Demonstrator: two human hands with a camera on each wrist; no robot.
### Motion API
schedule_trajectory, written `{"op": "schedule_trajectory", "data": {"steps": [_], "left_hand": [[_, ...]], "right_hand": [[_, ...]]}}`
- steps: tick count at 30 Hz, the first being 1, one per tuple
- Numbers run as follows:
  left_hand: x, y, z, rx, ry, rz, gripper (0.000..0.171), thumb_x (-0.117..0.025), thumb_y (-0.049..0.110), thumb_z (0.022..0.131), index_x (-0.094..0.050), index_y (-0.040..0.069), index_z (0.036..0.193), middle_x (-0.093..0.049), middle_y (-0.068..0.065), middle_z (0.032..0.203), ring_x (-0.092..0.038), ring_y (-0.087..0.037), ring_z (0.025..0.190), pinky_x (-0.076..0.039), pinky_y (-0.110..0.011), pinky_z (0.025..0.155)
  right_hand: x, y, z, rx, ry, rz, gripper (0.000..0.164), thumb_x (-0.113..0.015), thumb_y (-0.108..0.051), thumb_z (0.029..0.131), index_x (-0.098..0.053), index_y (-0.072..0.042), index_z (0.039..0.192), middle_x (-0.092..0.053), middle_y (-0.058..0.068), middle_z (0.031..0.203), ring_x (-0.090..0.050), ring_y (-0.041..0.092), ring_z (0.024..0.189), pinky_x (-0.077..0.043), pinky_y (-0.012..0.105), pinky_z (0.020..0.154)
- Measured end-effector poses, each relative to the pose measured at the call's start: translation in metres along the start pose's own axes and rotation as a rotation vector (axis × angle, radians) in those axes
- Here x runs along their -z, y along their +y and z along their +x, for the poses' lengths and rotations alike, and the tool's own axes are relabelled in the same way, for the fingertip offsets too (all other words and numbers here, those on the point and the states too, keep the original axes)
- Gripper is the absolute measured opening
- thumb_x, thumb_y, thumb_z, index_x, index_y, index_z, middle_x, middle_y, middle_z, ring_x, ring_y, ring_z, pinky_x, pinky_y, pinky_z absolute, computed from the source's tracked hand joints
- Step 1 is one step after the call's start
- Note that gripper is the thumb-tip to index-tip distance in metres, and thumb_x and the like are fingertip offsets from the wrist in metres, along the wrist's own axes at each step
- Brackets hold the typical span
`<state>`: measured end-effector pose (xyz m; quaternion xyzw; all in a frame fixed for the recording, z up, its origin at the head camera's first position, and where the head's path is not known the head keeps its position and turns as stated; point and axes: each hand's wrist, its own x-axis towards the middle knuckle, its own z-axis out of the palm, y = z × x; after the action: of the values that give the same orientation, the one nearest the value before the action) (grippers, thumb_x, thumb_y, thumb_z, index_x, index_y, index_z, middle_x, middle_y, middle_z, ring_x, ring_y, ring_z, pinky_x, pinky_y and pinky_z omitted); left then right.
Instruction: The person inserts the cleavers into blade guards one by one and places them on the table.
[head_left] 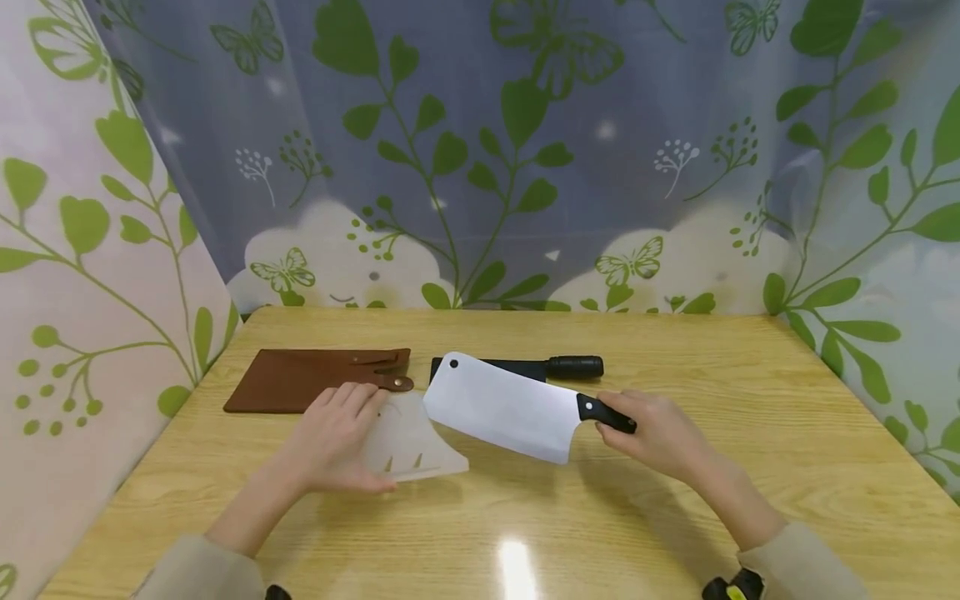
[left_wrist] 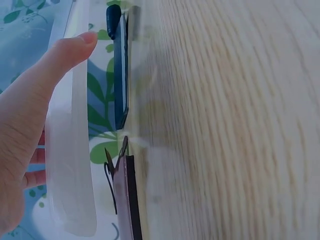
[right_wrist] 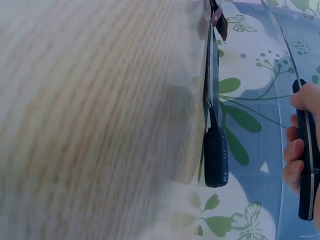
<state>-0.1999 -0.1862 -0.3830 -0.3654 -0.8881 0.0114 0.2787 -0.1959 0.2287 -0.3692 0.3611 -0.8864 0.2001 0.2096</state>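
My right hand (head_left: 660, 433) grips the black handle of a cleaver (head_left: 501, 407), its broad silver blade raised above the table and pointing left. In the right wrist view, fingers (right_wrist: 294, 150) curl round that riveted handle (right_wrist: 305, 135). My left hand (head_left: 337, 437) holds a translucent white plastic blade cover (head_left: 412, 442), thumb along its near edge and fingers on the far side. The left wrist view has the cover (left_wrist: 72, 170) edge-on, with nothing visible inside. The blade's tip end is close to the cover's right side.
Behind the cover lies a brown leather sheath (head_left: 292, 379) with a snap strap. A black-bladed knife with a ribbed black handle (head_left: 575, 367) lies behind the cleaver, partly hidden by it. The wooden table (head_left: 675, 342) ends at a leaf-patterned curtain (head_left: 465, 167).
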Motion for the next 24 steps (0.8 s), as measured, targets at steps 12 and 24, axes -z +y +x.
{"op": "schedule_trajectory", "data": {"steps": [12,24], "left_hand": [[0.003,-0.004,-0.001,0.028,-0.052,-0.021,0.108,-0.068,0.076,0.045,-0.056,-0.004,0.117,-0.054,-0.015,0.108,-0.051,-0.03,0.097,-0.043,-0.042,0.078],[0.003,-0.001,-0.002,-0.097,-0.073,-0.036,0.109,-0.066,0.078,0.047,-0.056,-0.003,0.119,-0.056,-0.015,0.112,-0.05,-0.028,0.101,-0.041,-0.042,0.081]], "right_hand": [[-0.001,0.008,-0.007,0.185,0.032,0.02,0.02,-0.065,-0.015,0.083,-0.068,-0.001,0.097,-0.061,0.0,0.076,-0.045,-0.001,0.058,-0.036,0.011,0.047],[0.004,0.017,-0.011,0.273,-0.032,0.129,0.028,-0.052,-0.029,0.093,-0.067,-0.006,0.099,-0.057,-0.006,0.074,-0.04,-0.004,0.057,-0.034,0.008,0.047]]}}
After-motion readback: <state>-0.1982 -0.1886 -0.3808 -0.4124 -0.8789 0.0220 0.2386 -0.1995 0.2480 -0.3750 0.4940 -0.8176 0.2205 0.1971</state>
